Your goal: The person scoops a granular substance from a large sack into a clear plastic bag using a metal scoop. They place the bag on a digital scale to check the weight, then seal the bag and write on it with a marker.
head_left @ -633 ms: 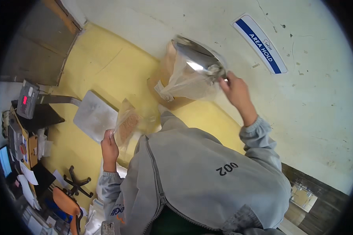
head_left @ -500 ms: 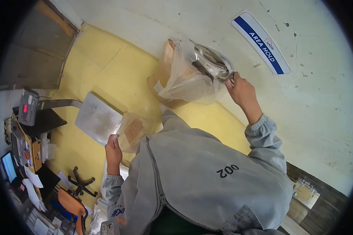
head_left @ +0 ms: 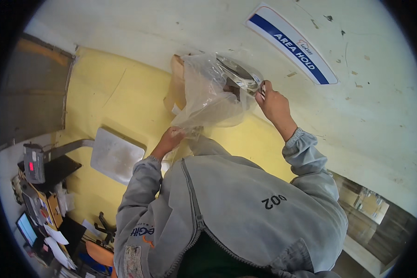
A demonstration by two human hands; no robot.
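My left hand (head_left: 172,138) is closed on clear plastic at the near lower edge of a large clear plastic bag (head_left: 201,104). Whether that plastic is the large bag's edge or a smaller bag I cannot tell. The large bag lines an open brown paper sack (head_left: 175,88) against the wall. At the bag's mouth, my right hand (head_left: 277,107) grips the end of a shiny metal scoop (head_left: 238,74), which lies tilted over the opening. Something brown shows just under the scoop; most of the contents are hidden.
A floor scale with a metal platform (head_left: 116,155) stands to the left, its display (head_left: 34,163) on a post. Farther left are a desk with a monitor (head_left: 27,228) and an orange chair (head_left: 98,252). A white wall with a blue-and-white sign (head_left: 292,44) rises at the far side.
My left hand has moved right, from beside the scale platform to the large bag. The small bag of brownish powder near it no longer shows clearly. My right hand stays on the scoop, which has tilted.
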